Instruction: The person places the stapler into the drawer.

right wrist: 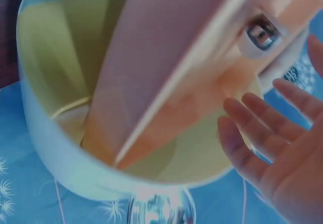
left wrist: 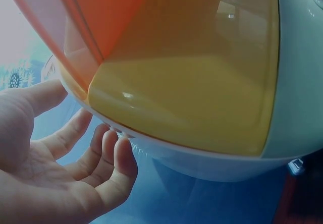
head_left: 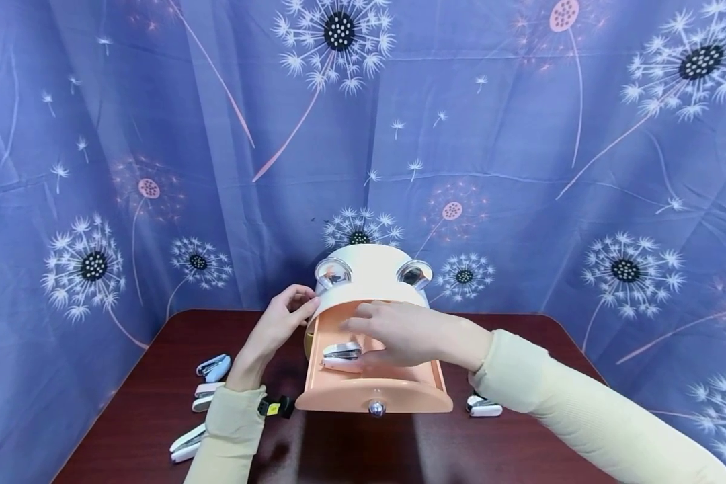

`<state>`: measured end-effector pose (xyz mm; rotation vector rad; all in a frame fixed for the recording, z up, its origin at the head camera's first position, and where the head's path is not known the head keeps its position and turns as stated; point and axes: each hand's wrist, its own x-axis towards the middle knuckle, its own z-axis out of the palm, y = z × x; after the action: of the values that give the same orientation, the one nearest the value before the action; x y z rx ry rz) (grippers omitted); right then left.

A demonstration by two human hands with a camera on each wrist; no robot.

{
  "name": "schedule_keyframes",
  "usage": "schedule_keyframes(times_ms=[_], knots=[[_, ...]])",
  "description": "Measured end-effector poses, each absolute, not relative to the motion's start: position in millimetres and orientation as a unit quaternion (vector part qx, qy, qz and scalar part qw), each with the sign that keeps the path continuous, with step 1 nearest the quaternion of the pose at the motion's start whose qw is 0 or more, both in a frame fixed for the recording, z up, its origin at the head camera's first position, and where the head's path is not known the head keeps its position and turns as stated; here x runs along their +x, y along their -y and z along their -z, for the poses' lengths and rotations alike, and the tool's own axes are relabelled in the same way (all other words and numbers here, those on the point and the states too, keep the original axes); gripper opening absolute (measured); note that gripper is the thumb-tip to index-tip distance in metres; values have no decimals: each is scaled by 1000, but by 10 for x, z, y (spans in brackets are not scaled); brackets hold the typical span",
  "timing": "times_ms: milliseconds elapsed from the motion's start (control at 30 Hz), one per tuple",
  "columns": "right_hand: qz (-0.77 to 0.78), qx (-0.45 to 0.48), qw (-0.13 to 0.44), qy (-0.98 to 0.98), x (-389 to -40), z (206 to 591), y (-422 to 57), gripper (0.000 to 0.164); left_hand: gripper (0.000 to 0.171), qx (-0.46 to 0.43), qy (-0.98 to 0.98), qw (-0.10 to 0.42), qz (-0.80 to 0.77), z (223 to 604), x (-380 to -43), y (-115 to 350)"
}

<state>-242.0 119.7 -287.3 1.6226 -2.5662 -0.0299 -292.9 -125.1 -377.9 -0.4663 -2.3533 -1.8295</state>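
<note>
A white rounded storage box (head_left: 372, 272) with two shiny chrome domes has its peach drawer (head_left: 375, 393) pulled out, a silver knob on its front. A stapler (head_left: 341, 356), white with a metal top, lies in the drawer's left part. Over the drawer is my right hand (head_left: 399, 333), thumb close to the stapler in the head view. In the right wrist view that hand's fingers are spread, holding nothing, and the stapler (right wrist: 262, 35) sits apart from them. My left hand (left wrist: 75, 158) is at the box's left side, fingertips against the rim, fingers loosely bent.
On the table's left lie a blue stapler (head_left: 214, 368), a white stapler (head_left: 206, 396) and another white one (head_left: 187, 444), partly behind the left sleeve. To the drawer's right is a white stapler (head_left: 482, 406) beneath the right forearm. A blue dandelion-print curtain (head_left: 490, 121) hangs behind the dark red table (head_left: 127, 410).
</note>
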Motion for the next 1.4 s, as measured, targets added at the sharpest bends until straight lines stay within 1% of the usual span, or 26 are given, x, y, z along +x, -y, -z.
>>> schedule_keyframes(times_ms=[100, 233, 367, 467, 600, 700, 833, 1067, 1233, 1400], knots=[[-11, 538, 57, 841, -2384, 2801, -1307, 51, 25, -148, 779, 63, 606, 3870, -3017, 1271], [-30, 527, 66, 847, -2315, 2727, -1470, 48, 24, -151, 779, 65, 605, 3871, -3025, 1269], [-42, 504, 75, 860, -2230, 2711, -1653, 48, 22, -157, 779, 64, 604, 3749, -2909, 1243], [-53, 500, 103, 858, -2192, 2769, -1827, 46, 22, -160, 782, 65, 599, 3644, -2802, 1224], [-78, 492, 158, 853, -2184, 2901, -2092, 41, 23, -158, 786, 67, 594, 3601, -2759, 1215], [-108, 469, 187, 856, -2184, 3001, -2292, 36, 24, -158, 786, 66, 595, 3606, -2767, 1214], [-144, 427, 202, 869, -2183, 3108, -2551, 34, 24, -157, 784, 67, 597, 3617, -2779, 1217], [-176, 355, 230, 889, -2228, 3360, -2937, 37, 23, -156, 784, 64, 598, 3606, -2767, 1221], [-194, 314, 236, 899, -2328, 3628, -3164, 32, 23, -158, 781, 64, 601, 3599, -2757, 1219], [-215, 273, 201, 916, -2462, 3953, -3341, 25, 24, -157, 782, 64, 600, 3609, -2759, 1214]])
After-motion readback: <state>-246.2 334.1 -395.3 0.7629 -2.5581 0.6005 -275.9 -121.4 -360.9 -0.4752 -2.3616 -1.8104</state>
